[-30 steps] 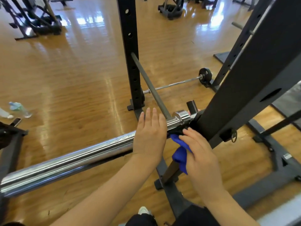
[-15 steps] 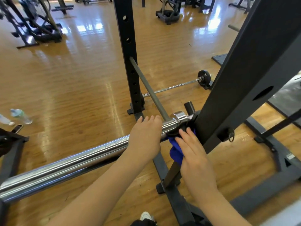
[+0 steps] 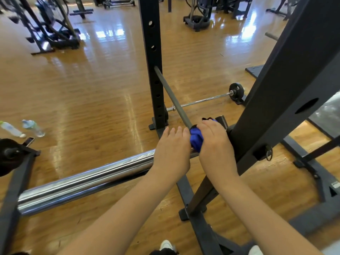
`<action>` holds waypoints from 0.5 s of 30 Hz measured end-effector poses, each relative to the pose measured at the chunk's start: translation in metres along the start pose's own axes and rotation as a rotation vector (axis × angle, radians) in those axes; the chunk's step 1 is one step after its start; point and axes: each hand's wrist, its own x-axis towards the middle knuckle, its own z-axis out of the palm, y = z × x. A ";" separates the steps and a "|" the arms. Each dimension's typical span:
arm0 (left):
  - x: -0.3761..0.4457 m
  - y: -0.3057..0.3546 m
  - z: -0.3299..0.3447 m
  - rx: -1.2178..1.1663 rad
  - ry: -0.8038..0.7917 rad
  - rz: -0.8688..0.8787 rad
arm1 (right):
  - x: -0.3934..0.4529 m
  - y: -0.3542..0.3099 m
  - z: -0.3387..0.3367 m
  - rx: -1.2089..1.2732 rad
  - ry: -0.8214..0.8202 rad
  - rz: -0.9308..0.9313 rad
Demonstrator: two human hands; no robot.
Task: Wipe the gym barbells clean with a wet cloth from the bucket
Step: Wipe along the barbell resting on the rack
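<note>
Fingers (image 3: 174, 132) of the left hand (image 3: 172, 153) lay straight and close together, flat over the chrome sleeve of the barbell (image 3: 88, 181), probably to stop the sleeve spinning while the other hand scrubbed. Right hand (image 3: 216, 148) curled over the blue cloth (image 3: 196, 139) and pressed it onto the collar end of the sleeve, right where the thin grey shaft (image 3: 171, 96) started; its fingertips were hidden behind the cloth, so exact pinch unclear.

Bar sat in the black rack (image 3: 287, 85), sleeve running out toward 8 o'clock, shaft running away toward 11 o'clock to the far upright (image 3: 151, 61). Cloth bunched between the two hands, touching both. Likely reason for the tight spot: collar shoulder next to the upright traps grime, needs a wrapped wipe.

No bucket in view. Second barbell (image 3: 206, 100) lay on the wood floor (image 3: 82, 89) at 1 o'clock beyond the rack, looked untouched, so job judged partway. Two plastic bottles (image 3: 22, 127) lay on the floor at 9 o'clock, well apart from the work.
</note>
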 end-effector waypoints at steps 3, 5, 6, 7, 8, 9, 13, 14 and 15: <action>-0.016 -0.004 -0.014 -0.054 0.014 -0.004 | -0.002 0.000 0.001 -0.002 0.005 -0.026; -0.042 -0.021 -0.024 -0.038 0.019 0.008 | -0.003 0.002 0.003 0.007 -0.014 -0.022; -0.060 -0.037 -0.027 -0.003 0.040 -0.002 | -0.003 0.003 0.003 0.018 -0.019 -0.025; -0.079 -0.055 -0.029 0.044 0.080 -0.030 | -0.003 0.002 0.003 0.030 -0.018 -0.032; -0.099 -0.074 -0.031 0.095 0.095 -0.091 | -0.003 0.002 0.003 0.046 -0.014 -0.036; -0.118 -0.094 -0.031 0.138 0.096 -0.158 | -0.004 0.000 0.002 0.069 -0.010 -0.029; -0.169 -0.155 -0.026 0.245 0.060 -0.307 | -0.007 -0.002 0.002 0.130 0.014 -0.012; -0.175 -0.164 -0.025 0.255 0.070 -0.322 | -0.007 -0.001 0.002 0.129 0.011 -0.016; -0.178 -0.170 -0.024 0.269 0.073 -0.332 | -0.007 -0.001 0.002 0.132 0.000 -0.016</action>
